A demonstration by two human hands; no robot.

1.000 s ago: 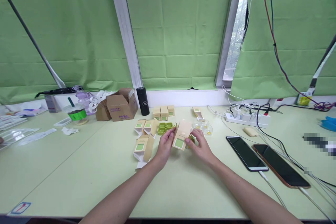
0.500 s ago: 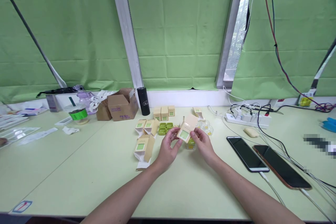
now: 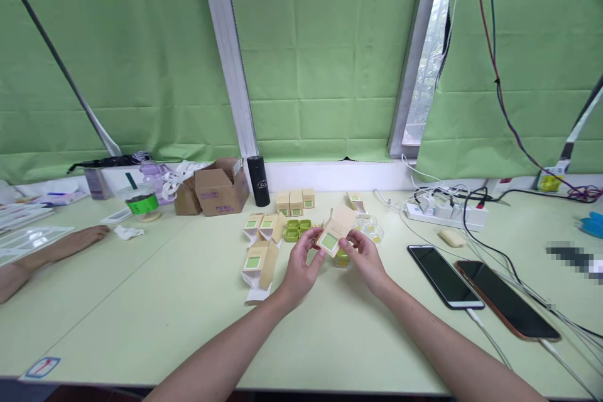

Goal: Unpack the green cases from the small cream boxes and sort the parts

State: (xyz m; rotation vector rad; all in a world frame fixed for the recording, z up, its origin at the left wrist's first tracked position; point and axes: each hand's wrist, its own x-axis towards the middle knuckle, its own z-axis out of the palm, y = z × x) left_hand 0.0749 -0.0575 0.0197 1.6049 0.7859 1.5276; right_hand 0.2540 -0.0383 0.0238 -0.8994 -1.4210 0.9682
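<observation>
Between both hands is a small beige cardboard box (image 3: 340,223) with a green square window, its flap raised. My left hand (image 3: 301,265) pinches its left side, and my right hand (image 3: 365,259) grips its right edge. Just below it a small clear jar with a green lid (image 3: 343,259) stands on the table, partly hidden. Left of my hands lie opened beige boxes (image 3: 254,264) with flaps out. Several green square lids (image 3: 298,230) sit close behind my left hand. Clear jars (image 3: 372,229) are grouped beyond my right hand.
Closed beige boxes (image 3: 295,202) stand at the back near a black flask (image 3: 258,182) and a brown carton (image 3: 221,190). On the right are two phones (image 3: 445,276) with cables and a power strip (image 3: 447,215). Another person's hand (image 3: 89,235) rests at left.
Another person's forearm and hand have reached in from the left edge onto the table. My hands keep hold of the box, which has barely shifted.
</observation>
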